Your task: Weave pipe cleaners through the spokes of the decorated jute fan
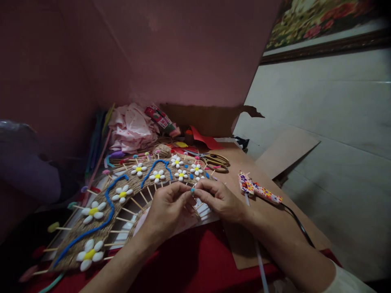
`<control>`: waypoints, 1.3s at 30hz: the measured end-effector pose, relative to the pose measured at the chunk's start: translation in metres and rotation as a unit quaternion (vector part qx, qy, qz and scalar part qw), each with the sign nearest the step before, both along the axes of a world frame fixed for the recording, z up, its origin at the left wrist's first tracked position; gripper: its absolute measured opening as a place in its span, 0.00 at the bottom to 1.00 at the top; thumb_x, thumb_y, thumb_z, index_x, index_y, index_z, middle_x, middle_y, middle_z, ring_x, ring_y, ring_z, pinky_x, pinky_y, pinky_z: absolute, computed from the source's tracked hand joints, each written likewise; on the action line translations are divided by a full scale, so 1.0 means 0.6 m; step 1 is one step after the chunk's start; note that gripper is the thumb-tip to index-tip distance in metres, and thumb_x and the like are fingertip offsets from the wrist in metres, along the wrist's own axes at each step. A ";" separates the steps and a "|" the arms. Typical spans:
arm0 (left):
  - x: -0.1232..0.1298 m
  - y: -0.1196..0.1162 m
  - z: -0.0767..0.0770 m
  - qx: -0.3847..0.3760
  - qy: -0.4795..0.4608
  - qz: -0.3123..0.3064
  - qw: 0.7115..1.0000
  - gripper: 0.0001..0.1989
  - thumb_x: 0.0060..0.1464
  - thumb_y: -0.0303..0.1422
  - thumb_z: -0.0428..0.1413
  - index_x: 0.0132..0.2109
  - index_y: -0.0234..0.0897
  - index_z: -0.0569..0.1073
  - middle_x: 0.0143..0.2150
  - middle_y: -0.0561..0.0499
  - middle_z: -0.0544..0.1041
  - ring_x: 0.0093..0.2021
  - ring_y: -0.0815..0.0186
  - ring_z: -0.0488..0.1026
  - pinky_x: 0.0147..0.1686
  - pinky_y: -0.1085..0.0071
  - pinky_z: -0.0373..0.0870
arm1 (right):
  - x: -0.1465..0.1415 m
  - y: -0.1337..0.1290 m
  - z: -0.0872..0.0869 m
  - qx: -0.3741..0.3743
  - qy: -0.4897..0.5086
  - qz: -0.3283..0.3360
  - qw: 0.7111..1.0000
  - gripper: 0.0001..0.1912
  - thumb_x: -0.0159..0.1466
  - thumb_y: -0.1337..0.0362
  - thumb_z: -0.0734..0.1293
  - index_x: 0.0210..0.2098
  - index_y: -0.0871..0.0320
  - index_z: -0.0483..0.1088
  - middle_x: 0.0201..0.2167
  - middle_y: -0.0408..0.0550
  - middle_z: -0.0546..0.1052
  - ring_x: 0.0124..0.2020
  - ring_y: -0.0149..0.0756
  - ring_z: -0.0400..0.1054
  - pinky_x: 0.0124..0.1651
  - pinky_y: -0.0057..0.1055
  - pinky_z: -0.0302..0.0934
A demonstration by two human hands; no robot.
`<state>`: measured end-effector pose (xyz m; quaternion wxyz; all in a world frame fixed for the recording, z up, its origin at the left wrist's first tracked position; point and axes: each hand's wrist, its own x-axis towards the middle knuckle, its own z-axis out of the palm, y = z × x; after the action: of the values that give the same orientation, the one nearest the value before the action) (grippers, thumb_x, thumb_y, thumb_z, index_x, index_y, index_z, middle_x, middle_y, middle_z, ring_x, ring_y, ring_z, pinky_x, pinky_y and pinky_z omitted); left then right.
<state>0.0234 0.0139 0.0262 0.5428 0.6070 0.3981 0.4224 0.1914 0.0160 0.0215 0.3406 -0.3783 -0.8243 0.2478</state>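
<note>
Both my left hand and my right hand are pinched together over the near edge of a fan-shaped craft piece. Between their fingertips shows a small light-blue piece, too small to name exactly. Under and beyond the hands lies the craft piece, a twine-wrapped arc with wooden sticks poking out, many tipped in colour. White flowers with yellow centres, such as the near one, sit on the twine, along with a wavy blue strip and several blue dots.
Gold-handled scissors lie behind the arc. To the right, on brown cardboard, rests a flower-patterned glue gun with a black cord. A ball of twine, red paper and crumpled pink plastic are at the back.
</note>
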 end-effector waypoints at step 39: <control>0.007 0.005 -0.011 -0.140 -0.123 0.009 0.982 0.11 0.47 0.38 0.57 0.31 0.35 0.66 0.21 0.56 0.71 0.16 0.72 0.66 0.16 0.75 0.64 | -0.008 -0.006 -0.006 0.076 -0.019 -0.074 0.994 0.06 0.63 0.69 0.58 0.33 0.58 0.66 0.25 0.42 0.70 0.28 0.30 0.63 0.33 0.27 0.55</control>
<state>0.0276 0.0171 0.0197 0.6636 0.4649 0.3888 0.4385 0.1863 0.0122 0.0176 0.3702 -0.4162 -0.8167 0.1511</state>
